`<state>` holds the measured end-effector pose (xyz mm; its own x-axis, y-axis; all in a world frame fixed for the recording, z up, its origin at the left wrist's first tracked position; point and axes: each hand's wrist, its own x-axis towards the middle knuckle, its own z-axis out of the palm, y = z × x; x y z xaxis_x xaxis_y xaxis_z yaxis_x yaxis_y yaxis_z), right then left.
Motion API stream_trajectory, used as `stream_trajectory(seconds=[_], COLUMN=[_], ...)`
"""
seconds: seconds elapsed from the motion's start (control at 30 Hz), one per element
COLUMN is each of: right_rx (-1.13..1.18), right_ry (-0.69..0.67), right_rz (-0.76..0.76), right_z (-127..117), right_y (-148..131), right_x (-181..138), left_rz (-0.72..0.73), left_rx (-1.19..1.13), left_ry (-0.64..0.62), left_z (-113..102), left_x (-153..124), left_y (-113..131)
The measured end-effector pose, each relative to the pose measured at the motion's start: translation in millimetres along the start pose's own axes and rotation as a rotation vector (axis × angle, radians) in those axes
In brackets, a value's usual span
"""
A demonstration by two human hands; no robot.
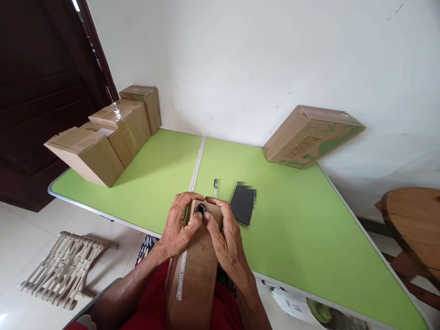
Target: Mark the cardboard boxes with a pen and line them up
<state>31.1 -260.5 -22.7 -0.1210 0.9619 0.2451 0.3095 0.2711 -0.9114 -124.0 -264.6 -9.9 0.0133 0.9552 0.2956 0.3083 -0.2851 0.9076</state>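
Note:
A brown cardboard box (pixel 192 279) with a white label strip rests on my lap, its far end tilted up against the green table (pixel 292 220). My left hand (pixel 178 224) grips the box's top left edge. My right hand (pixel 225 233) grips the top right edge. Both thumbs press on a small dark round object (pixel 201 209) on the box's upper face; I cannot make out what it is. A black phone (pixel 242 204) lies on the table just right of my right hand, and a small grey pen-like item (pixel 216 186) lies beyond the box.
Several taped cardboard boxes (pixel 110 133) are stacked at the table's far left corner. A flat box (pixel 309 135) leans against the white wall at the back right. A woven stool (pixel 65 268) stands on the floor at left, a wooden chair (pixel 412 229) at right.

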Motion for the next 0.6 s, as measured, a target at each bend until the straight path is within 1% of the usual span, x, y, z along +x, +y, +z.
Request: stream_trajectory(seconds=[0.13,0.2,0.23,0.27,0.33,0.4,0.5,0.6], right_rx=[0.045,0.104,0.073,-0.014,-0.293,-0.548,-0.710,-0.797], right_ry=[-0.016,-0.014,-0.014,-0.024,-0.078,-0.169,-0.248,-0.316], right_rz=[0.016,0.050,0.093,0.152,0.288,0.410,0.555,0.628], right_z=[-6.9,-16.0,-20.9,-25.3,-29.6,-25.7,-8.9,3.6], right_y=[3.9,10.1,14.4,19.5,31.5,44.7,63.0,73.4], right_x=[2.7,14.2,23.4,34.7,61.3,88.1,117.2,127.4], left_rz=[-0.014,-0.013,-0.007,0.000,0.021,0.052,0.114,0.141], left_rx=[0.003,0.006,0.006,0.008,0.013,0.018,0.013,0.002], left_ry=[-0.003,-0.006,-0.011,-0.019,-0.048,-0.090,-0.147,-0.191], left_z=[0.4,-0.6,-1.1,-1.6,-2.4,-3.0,-5.5,-10.5], left_x=[1.2,2.4,3.1,3.8,4.9,5.4,5.0,4.0], left_y=[0.7,0.6,0.6,0.4,-0.2,-1.9,-7.1,-12.9])
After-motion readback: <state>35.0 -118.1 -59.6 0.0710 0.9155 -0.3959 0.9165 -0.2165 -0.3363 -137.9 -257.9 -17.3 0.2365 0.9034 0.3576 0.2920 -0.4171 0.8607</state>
